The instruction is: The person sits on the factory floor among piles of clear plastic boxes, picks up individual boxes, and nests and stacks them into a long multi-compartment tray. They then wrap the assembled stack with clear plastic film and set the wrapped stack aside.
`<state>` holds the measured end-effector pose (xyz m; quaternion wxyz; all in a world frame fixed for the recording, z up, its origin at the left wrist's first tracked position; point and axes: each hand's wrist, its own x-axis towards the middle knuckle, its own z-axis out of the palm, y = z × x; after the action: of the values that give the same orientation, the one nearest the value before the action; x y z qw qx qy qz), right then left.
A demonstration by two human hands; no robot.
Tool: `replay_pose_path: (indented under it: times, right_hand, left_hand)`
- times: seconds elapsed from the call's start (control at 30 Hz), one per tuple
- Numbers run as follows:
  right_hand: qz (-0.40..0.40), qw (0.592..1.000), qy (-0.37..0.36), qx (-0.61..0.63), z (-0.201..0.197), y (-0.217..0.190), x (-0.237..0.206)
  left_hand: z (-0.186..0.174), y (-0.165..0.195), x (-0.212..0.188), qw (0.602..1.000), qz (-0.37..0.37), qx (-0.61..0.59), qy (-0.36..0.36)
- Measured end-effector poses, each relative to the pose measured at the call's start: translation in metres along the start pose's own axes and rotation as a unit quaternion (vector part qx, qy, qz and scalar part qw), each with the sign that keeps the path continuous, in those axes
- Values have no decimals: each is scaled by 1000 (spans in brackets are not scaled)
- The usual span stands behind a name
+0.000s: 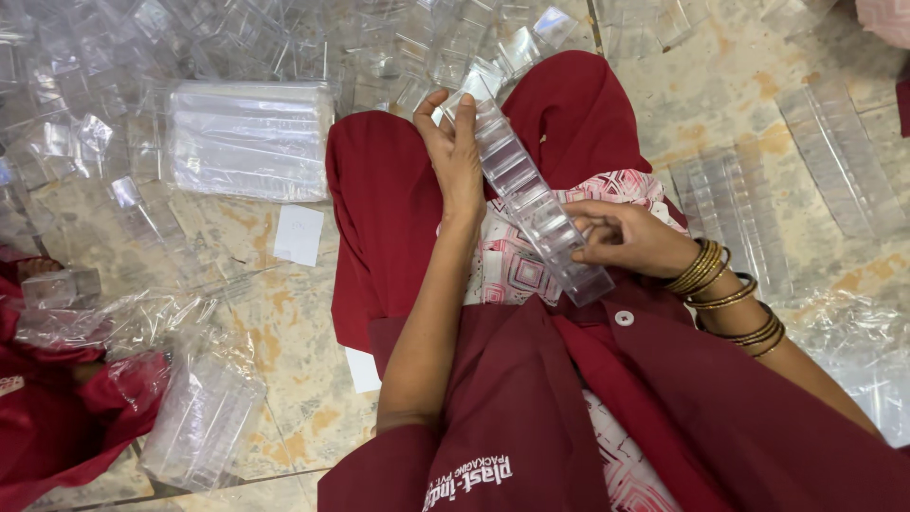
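a long row of clear plastic boxes [533,194] lies slantwise across the person's lap, over the maroon coat [531,417], far end up by the knee, near end by the coat button. the left hand [455,152] is cupped around the far end, fingers closed over the top boxes. the right hand [621,237], gold bangles [725,294] on the wrist, pinches the row's side near the low end. so both hands grasp the stack, and it looks like the squaring-up stage: pressing the boxes into one straight line. the next move, i'd judge, needs even pressure from both ends so nothing pops out sideways. out on the stone floor, a bagged bundle of clear pieces [248,137] left of the knee, loose clear boxes [417,47] heaped beyond, a white paper slip [299,234], more bagged stock [194,417] lower left. hard to count the boxes in the row; clear on clear blurs the edges, and the right fingertips are hidden behind it.
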<state>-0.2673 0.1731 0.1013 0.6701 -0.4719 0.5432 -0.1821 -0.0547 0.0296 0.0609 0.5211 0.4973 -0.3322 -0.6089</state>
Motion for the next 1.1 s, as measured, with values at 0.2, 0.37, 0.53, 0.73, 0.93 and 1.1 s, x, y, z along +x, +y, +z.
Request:
replay_pose_path:
  times: [0.2,0.37,0.53,0.73,0.93,1.1]
  right_hand:
    - [10,993,-1,116,13,-2,5]
    - [-23,997,22,69,22,-5,1]
    - [-16,996,79,-36,22,-10,-4]
    - [-51,997,58,-18,25,-8,6]
    - [-180,962,134,-154,27,4,6]
    - [-144,948,277,66,-13,-23,16]
  left_hand:
    - [-2,-1,4,1000,-5,-25,10]
    - [-4,-4,7,985,-68,-151,43]
    - [-12,-13,9,973,2,-221,70]
    - [-5,-24,-2,979,-63,-188,34]
    - [18,-10,-27,991,-111,-54,-52]
    - [45,10,-48,980,-62,-21,-190]
